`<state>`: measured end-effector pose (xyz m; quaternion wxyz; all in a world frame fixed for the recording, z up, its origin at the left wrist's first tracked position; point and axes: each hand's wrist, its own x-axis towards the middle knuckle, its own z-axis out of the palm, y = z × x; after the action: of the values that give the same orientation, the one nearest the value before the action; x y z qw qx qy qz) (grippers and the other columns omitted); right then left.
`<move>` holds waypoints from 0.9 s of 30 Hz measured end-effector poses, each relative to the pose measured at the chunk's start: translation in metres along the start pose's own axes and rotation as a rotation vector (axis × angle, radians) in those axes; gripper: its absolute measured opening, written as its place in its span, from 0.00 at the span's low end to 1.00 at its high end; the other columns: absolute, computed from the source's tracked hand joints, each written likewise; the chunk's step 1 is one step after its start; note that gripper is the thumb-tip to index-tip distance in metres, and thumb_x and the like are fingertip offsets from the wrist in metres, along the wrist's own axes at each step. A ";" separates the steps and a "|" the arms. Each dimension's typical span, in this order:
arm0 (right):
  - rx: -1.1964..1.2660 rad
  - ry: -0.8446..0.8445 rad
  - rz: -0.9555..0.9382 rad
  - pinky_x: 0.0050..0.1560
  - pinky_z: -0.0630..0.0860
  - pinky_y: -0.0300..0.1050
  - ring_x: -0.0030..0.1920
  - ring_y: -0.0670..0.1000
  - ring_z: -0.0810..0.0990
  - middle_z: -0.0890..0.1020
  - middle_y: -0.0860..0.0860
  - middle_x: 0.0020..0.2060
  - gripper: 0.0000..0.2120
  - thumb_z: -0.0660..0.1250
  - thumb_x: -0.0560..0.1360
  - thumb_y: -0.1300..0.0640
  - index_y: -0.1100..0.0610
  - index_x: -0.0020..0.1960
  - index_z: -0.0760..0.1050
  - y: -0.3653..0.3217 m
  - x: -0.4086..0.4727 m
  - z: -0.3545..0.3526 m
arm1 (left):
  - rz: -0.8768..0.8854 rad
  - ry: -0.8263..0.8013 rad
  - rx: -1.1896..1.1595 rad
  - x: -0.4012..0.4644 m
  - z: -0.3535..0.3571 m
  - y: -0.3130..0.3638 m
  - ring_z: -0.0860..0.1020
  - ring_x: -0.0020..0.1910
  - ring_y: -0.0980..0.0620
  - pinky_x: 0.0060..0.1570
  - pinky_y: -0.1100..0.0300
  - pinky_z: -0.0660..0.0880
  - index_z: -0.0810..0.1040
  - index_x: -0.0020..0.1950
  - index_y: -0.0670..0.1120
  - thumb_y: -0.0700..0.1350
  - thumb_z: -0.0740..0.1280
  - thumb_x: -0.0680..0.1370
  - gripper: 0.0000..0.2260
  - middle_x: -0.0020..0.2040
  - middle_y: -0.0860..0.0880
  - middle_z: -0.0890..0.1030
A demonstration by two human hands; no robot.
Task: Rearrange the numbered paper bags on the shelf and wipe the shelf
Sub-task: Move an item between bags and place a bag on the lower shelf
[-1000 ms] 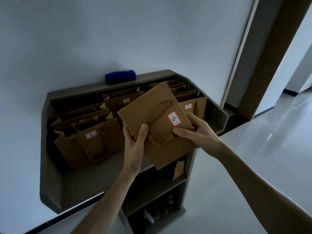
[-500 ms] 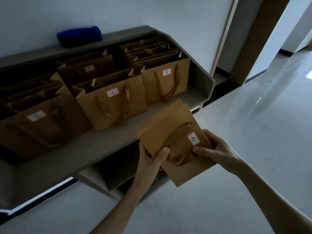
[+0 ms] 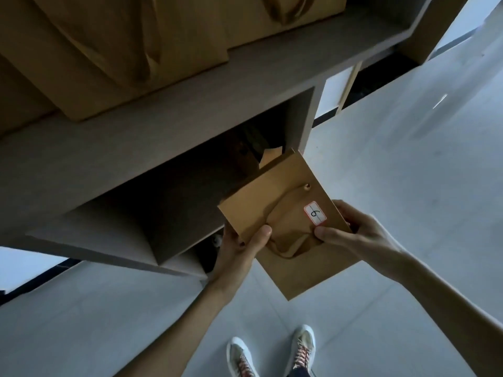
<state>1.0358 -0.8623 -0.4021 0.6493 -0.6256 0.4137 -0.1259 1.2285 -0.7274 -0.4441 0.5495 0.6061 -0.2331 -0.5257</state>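
A flat brown paper bag (image 3: 304,265) with a white label reading 6 is held in both hands, low in front of the shelf unit. My left hand (image 3: 239,248) grips its left edge with the thumb on the front. My right hand (image 3: 351,229) grips its right edge, thumb below the label. The bag's top corner points into the dark lower compartment (image 3: 190,191). Above it runs the grey top shelf (image 3: 168,115), where the bottoms of other brown paper bags (image 3: 117,50) stand; their numbers are out of view.
A piece of brown paper (image 3: 269,156) and dark items sit deep in the lower compartment. The pale tiled floor (image 3: 394,159) spreads to the right and below. My two sneakers (image 3: 272,352) stand at the bottom. A door frame (image 3: 348,83) rises at the upper right.
My view has tilted sharply downward and closer. The bag marked 6 has been lowered from above the top shelf to the level of the lower compartment, with both hands still on it.
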 end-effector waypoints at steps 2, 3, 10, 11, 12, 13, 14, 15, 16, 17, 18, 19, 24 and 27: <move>-0.002 -0.008 -0.006 0.52 0.82 0.52 0.50 0.50 0.84 0.85 0.45 0.51 0.21 0.75 0.65 0.49 0.41 0.57 0.78 0.013 0.018 0.011 | -0.013 0.003 -0.022 0.012 -0.014 -0.014 0.78 0.61 0.54 0.61 0.51 0.75 0.67 0.67 0.63 0.67 0.74 0.62 0.36 0.63 0.56 0.78; -0.010 -0.015 -0.012 0.51 0.82 0.52 0.49 0.49 0.84 0.85 0.45 0.51 0.21 0.75 0.65 0.48 0.41 0.57 0.78 0.018 0.026 0.016 | -0.022 0.009 -0.038 0.018 -0.020 -0.020 0.79 0.60 0.54 0.59 0.53 0.76 0.68 0.66 0.65 0.67 0.74 0.61 0.35 0.63 0.57 0.78; -0.040 -0.092 -0.092 0.46 0.81 0.41 0.53 0.47 0.83 0.83 0.44 0.53 0.21 0.72 0.70 0.44 0.41 0.62 0.75 0.042 0.086 0.053 | -0.049 0.081 -0.157 0.058 -0.070 -0.045 0.81 0.58 0.52 0.55 0.51 0.78 0.70 0.66 0.62 0.68 0.75 0.58 0.39 0.60 0.54 0.81; -0.038 -0.107 -0.102 0.48 0.81 0.43 0.54 0.47 0.83 0.83 0.44 0.54 0.21 0.72 0.70 0.42 0.41 0.63 0.75 0.043 0.093 0.058 | -0.046 0.101 -0.178 0.063 -0.077 -0.046 0.81 0.57 0.51 0.56 0.50 0.78 0.71 0.64 0.62 0.67 0.76 0.57 0.37 0.58 0.55 0.82; -0.035 -0.115 -0.109 0.51 0.81 0.46 0.55 0.48 0.82 0.83 0.44 0.55 0.22 0.71 0.70 0.40 0.41 0.63 0.75 0.044 0.101 0.062 | -0.048 0.123 -0.194 0.069 -0.084 -0.047 0.82 0.56 0.51 0.56 0.49 0.78 0.73 0.61 0.62 0.67 0.76 0.56 0.36 0.56 0.55 0.83; -0.033 -0.122 -0.116 0.53 0.81 0.49 0.56 0.49 0.82 0.83 0.45 0.56 0.22 0.70 0.70 0.40 0.41 0.63 0.75 0.044 0.109 0.066 | -0.051 0.142 -0.203 0.074 -0.090 -0.048 0.82 0.55 0.51 0.58 0.49 0.77 0.73 0.59 0.62 0.67 0.75 0.57 0.33 0.54 0.55 0.84; -0.037 -0.131 -0.125 0.55 0.81 0.52 0.57 0.50 0.82 0.82 0.46 0.56 0.22 0.69 0.70 0.41 0.41 0.63 0.75 0.044 0.117 0.070 | -0.053 0.160 -0.205 0.080 -0.096 -0.049 0.82 0.55 0.51 0.59 0.47 0.76 0.74 0.57 0.62 0.67 0.73 0.59 0.29 0.53 0.55 0.84; -0.057 -0.146 -0.138 0.56 0.80 0.53 0.57 0.50 0.81 0.82 0.47 0.57 0.22 0.69 0.70 0.41 0.41 0.64 0.75 0.044 0.124 0.074 | -0.056 0.179 -0.208 0.086 -0.102 -0.052 0.82 0.56 0.50 0.61 0.46 0.75 0.74 0.58 0.61 0.66 0.71 0.62 0.26 0.54 0.54 0.84; -0.084 -0.155 -0.147 0.56 0.80 0.54 0.58 0.50 0.81 0.82 0.47 0.58 0.22 0.70 0.71 0.42 0.41 0.64 0.74 0.042 0.131 0.078 | -0.062 0.193 -0.211 0.091 -0.107 -0.053 0.81 0.56 0.50 0.62 0.45 0.74 0.73 0.60 0.61 0.65 0.70 0.65 0.25 0.56 0.53 0.83; -0.109 -0.153 -0.151 0.56 0.80 0.53 0.57 0.50 0.81 0.82 0.46 0.57 0.23 0.71 0.71 0.42 0.42 0.65 0.74 0.041 0.138 0.081 | -0.064 0.203 -0.214 0.095 -0.110 -0.053 0.81 0.57 0.49 0.62 0.45 0.74 0.72 0.64 0.60 0.65 0.69 0.66 0.27 0.58 0.52 0.82; -0.135 -0.141 -0.154 0.56 0.80 0.52 0.56 0.49 0.81 0.82 0.45 0.57 0.23 0.72 0.71 0.42 0.42 0.65 0.74 0.038 0.144 0.084 | -0.064 0.208 -0.219 0.099 -0.114 -0.054 0.81 0.58 0.49 0.62 0.44 0.74 0.69 0.68 0.58 0.65 0.68 0.67 0.30 0.60 0.51 0.81; -0.167 -0.120 -0.160 0.55 0.81 0.50 0.55 0.47 0.82 0.82 0.44 0.56 0.23 0.72 0.70 0.43 0.42 0.64 0.74 0.035 0.150 0.088 | -0.065 0.206 -0.228 0.103 -0.117 -0.054 0.81 0.58 0.48 0.62 0.44 0.74 0.67 0.71 0.57 0.65 0.67 0.68 0.32 0.61 0.50 0.81; -0.428 -0.011 -0.254 0.41 0.75 0.35 0.48 0.42 0.79 0.79 0.41 0.50 0.18 0.70 0.73 0.42 0.42 0.61 0.73 0.012 0.173 0.112 | -0.033 0.261 -0.271 0.122 -0.135 -0.051 0.81 0.57 0.50 0.58 0.49 0.78 0.65 0.72 0.52 0.62 0.63 0.74 0.29 0.62 0.47 0.80; -0.618 0.068 -0.313 0.39 0.78 0.40 0.44 0.44 0.79 0.80 0.44 0.47 0.18 0.67 0.74 0.39 0.43 0.62 0.73 -0.001 0.186 0.131 | -0.011 0.357 -0.249 0.135 -0.151 -0.052 0.78 0.60 0.50 0.60 0.49 0.75 0.69 0.68 0.50 0.54 0.63 0.78 0.20 0.60 0.48 0.79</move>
<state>1.2430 -0.8965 -0.4880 0.3880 -0.8438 0.3528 -0.1136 1.3937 -0.7651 -0.5668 0.6499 0.6184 -0.0621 -0.4374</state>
